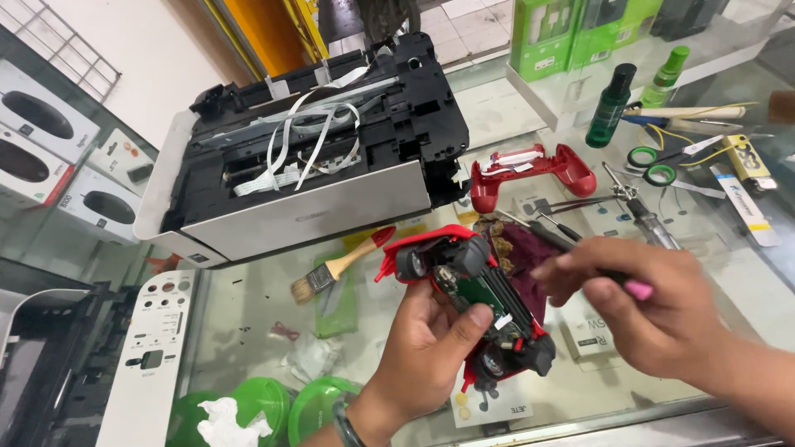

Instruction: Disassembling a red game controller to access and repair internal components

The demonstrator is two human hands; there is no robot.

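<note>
Red opened game controller [472, 298] in left hand [422, 356]

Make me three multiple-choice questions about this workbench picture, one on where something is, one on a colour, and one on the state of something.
1. Where does the paintbrush lie?
A. inside the printer
B. on the glass counter in front of the printer
C. in the right hand

2. What colour is the loose controller shell on the counter?
A. red
B. blue
C. white

3. What state is the controller in the left hand?
A. sealed
B. wrapped
C. opened, circuit board exposed

Answers: 1 B, it rests on the glass counter before the printer. 2 A, the shell is plainly red. 3 C, the green board shows while the right hand holds a tool.
</note>
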